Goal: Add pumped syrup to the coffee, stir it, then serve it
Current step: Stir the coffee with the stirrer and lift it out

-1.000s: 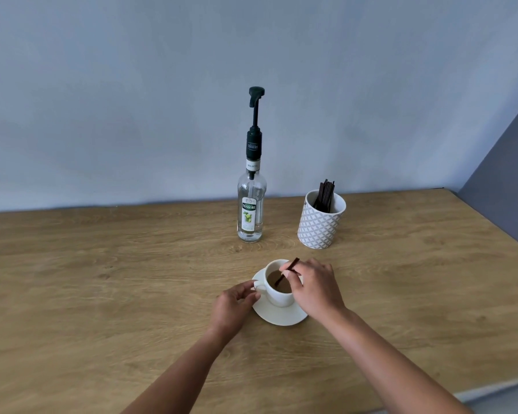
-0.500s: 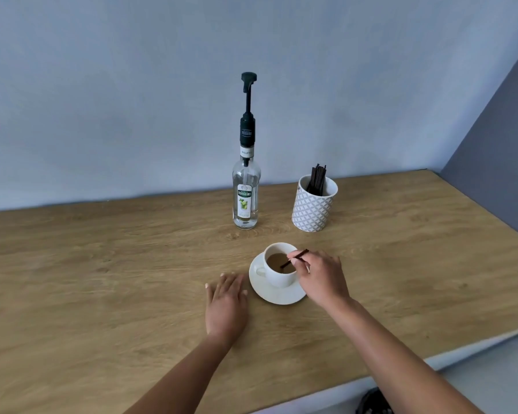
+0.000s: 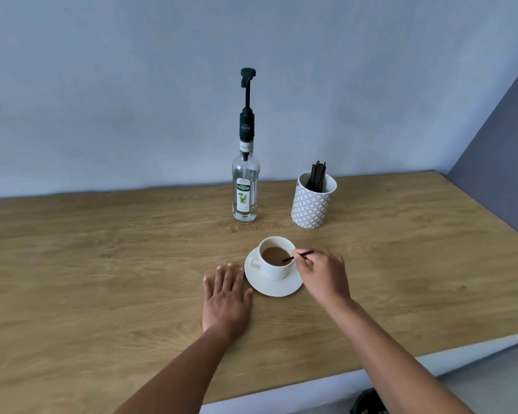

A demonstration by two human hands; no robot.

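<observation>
Oak-grain tabletop (image 3: 102, 279); pale blue wall (image 3: 132, 85)

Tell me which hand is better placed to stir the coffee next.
Right. The right hand pinches the stirrer, whose tip is in the cup. The left hand lies flat on the table beside the saucer, holding nothing.

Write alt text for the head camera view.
A person's right hand pinches a stirrer in a white coffee cup on a saucer; the left hand lies flat on the wooden table beside it. A syrup pump bottle and a patterned stirrer holder stand behind.
</observation>
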